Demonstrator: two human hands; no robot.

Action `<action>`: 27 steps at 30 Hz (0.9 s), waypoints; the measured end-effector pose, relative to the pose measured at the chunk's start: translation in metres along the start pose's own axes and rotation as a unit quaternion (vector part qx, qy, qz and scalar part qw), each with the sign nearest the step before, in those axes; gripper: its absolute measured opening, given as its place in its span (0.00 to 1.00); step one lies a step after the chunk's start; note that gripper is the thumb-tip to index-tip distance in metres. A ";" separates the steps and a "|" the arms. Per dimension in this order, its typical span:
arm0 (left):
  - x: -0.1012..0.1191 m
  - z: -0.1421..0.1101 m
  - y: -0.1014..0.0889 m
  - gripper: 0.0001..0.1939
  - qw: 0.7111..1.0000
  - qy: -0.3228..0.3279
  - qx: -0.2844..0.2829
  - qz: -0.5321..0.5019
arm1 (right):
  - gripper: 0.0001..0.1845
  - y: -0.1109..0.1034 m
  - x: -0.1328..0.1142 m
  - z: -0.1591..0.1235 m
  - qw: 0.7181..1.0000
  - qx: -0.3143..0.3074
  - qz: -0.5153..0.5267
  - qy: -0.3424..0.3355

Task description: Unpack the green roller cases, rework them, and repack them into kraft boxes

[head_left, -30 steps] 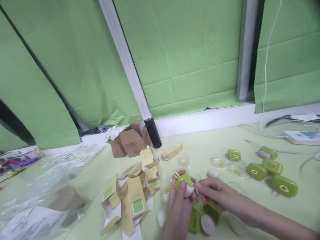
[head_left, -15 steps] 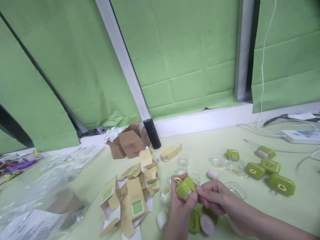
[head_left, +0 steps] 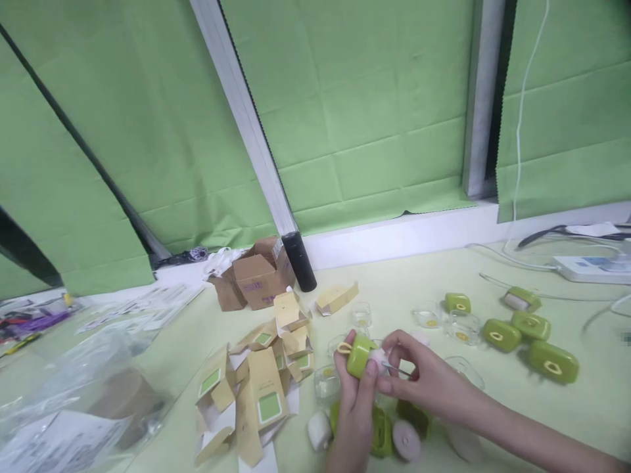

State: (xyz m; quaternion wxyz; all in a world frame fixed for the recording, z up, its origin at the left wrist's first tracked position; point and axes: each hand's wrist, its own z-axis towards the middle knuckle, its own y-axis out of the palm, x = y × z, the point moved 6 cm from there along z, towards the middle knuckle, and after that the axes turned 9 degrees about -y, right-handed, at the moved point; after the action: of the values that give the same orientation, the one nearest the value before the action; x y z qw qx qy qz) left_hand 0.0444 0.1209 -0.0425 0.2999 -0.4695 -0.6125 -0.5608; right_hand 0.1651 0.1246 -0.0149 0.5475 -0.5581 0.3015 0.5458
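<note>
My left hand (head_left: 355, 402) is wrapped round a small glossy green case (head_left: 359, 355) with a pale yellow loop (head_left: 344, 348) at one end. A white part (head_left: 378, 359) shows at the case's right side. Just right of it, my right hand (head_left: 417, 368) is closed on a thin dark rod (head_left: 400, 372), whose tip reaches the white part. What exactly the rod is cannot be made out. Below the hands lie an open green case piece (head_left: 381, 433), a round pinkish-white piece (head_left: 407, 441) and a white rounded piece (head_left: 319, 430).
Opened cardboard boxes (head_left: 269, 387) are heaped left of my hands. Several green cases (head_left: 553, 361) and clear plastic shells (head_left: 463, 327) lie to the right. Farther back stand a black cylinder (head_left: 299, 261), a brown carton (head_left: 256, 279) and a white power strip (head_left: 586, 268).
My right hand has shifted its grip, and the thin rod now shows in its fingers. The case has turned a little in my left hand, showing more of the white part.
</note>
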 end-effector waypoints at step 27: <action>0.015 0.007 0.008 0.14 0.982 0.008 -0.032 -0.189 | 0.11 -0.010 -0.016 0.001 0.976 -0.006 -0.216 -0.041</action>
State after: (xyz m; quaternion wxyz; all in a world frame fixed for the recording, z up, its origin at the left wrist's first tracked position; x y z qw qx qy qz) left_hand 0.0472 0.1308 -0.0276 0.1785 -0.3504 -0.6692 -0.6305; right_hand 0.1705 0.1238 0.0028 0.6609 -0.5903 0.1482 0.4391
